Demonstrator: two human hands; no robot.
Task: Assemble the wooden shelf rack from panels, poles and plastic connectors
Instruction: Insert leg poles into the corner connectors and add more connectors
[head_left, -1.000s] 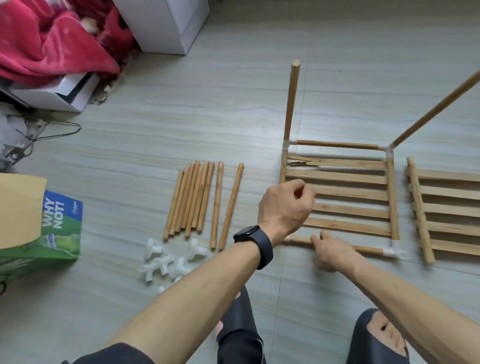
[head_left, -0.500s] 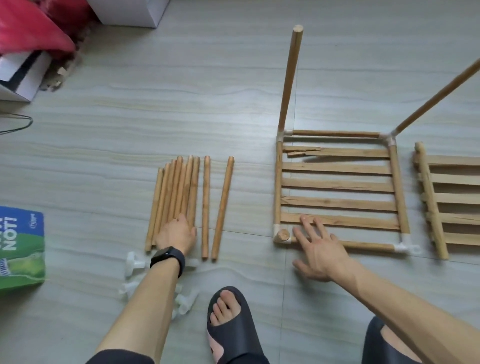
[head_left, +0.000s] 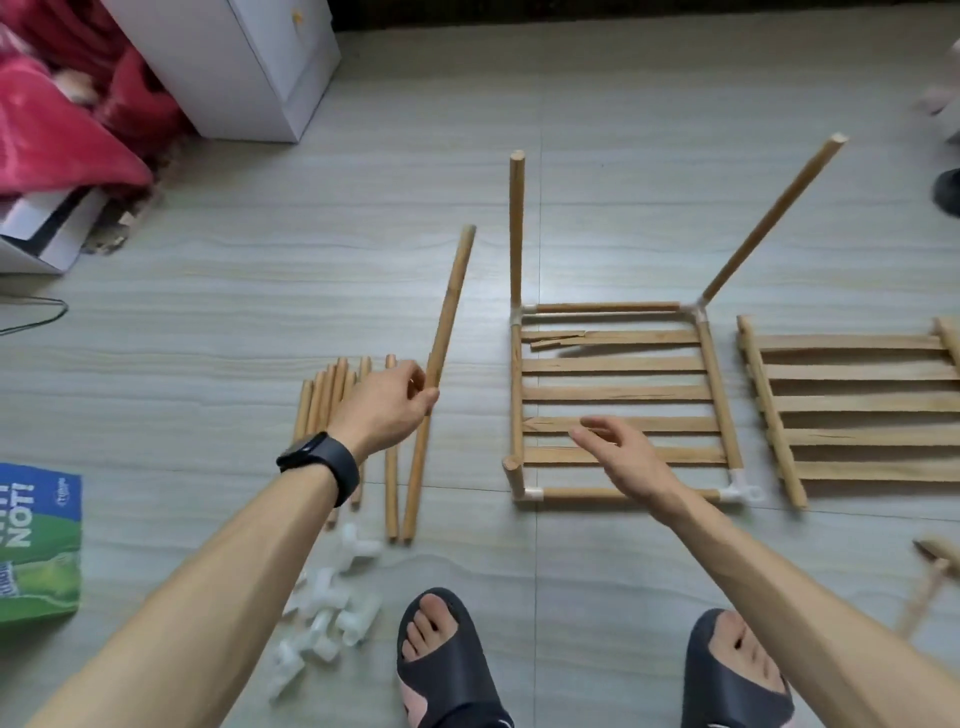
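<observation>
L hand (head_left: 382, 410), centre frame, fingers clamped on pole (head_left: 451, 306), prob. for empty corner connector (head_left: 743, 491); R hand (head_left: 626, 457) fingers apart over panel (head_left: 613, 365).

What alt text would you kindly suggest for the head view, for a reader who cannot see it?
A left hand grips a wooden pole above the floor; the open right hand hovers over a slatted panel framed by poles and white connectors. Spare poles and connectors lie nearby.

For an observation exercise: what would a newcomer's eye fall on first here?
The left hand grips a pole, tilted up above the loose poles at centre-left. Right of it lies the half-built rack frame with two upright poles at its far corners, the open right hand over it.
</observation>
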